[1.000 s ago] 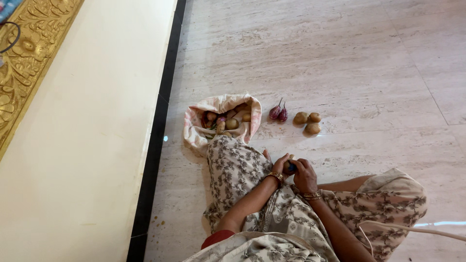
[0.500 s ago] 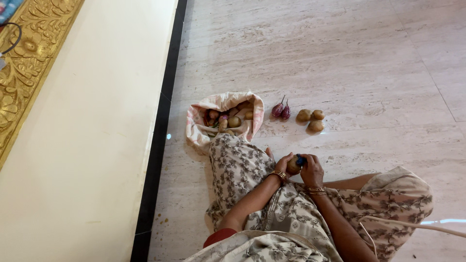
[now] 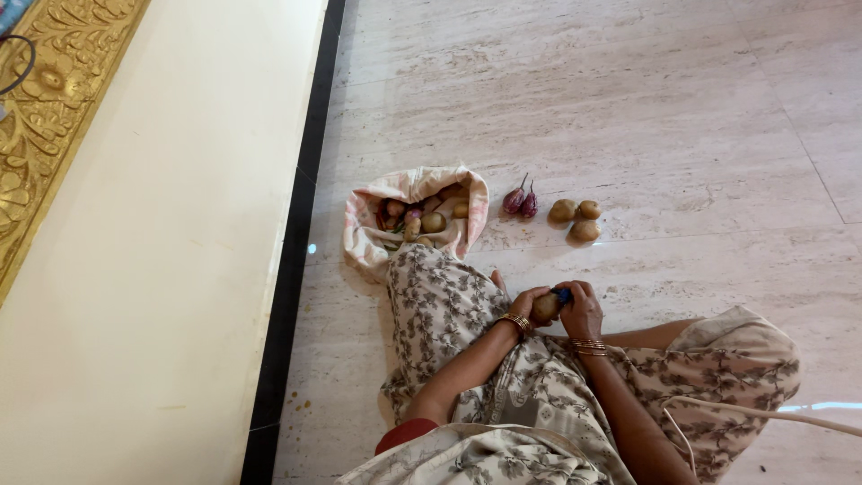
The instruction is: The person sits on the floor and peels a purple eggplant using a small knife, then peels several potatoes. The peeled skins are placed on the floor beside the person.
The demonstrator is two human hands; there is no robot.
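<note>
Brown potato (image 3: 544, 306) sits low in the frame's centre, clasped in the left hand (image 3: 528, 305) while the right hand (image 3: 582, 312) grips a blue peeler (image 3: 562, 294), hands barely shifted since a second ago.

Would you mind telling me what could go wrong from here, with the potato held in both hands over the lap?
The left hand grips a potato while the right hand presses a blue-handled tool against it; a slip might nick the fingers. With both hands over the lap, the potato may drop onto the patterned cloth.
</note>
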